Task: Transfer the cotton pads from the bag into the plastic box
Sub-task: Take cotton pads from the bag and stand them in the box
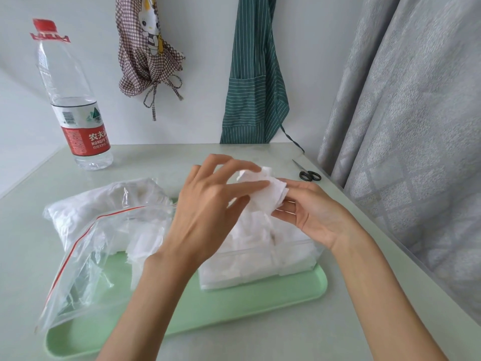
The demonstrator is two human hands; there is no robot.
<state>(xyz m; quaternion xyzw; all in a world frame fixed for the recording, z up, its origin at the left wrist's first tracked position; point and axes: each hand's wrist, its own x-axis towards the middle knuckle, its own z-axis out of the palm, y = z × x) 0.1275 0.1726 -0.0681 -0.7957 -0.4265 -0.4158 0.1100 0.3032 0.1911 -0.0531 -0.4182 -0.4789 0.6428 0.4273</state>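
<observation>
Two hands over plastic box [260,267] on green tray [208,316]. Left hand [208,204] + right hand [309,212] pinch cotton pads [263,191] btwn fingertips, above box. Bag [104,230] lies left, open, more pads inside.

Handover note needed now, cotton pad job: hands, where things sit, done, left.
Left hand: fingers on a small stack of cotton pads, above the plastic box.
Right hand: holds the same stack from the other side.
Bag: open, lying partly on the green tray, pads still inside.
Done: box already holds many pads.
Left: place this stack in the box, then empty the bag.
</observation>
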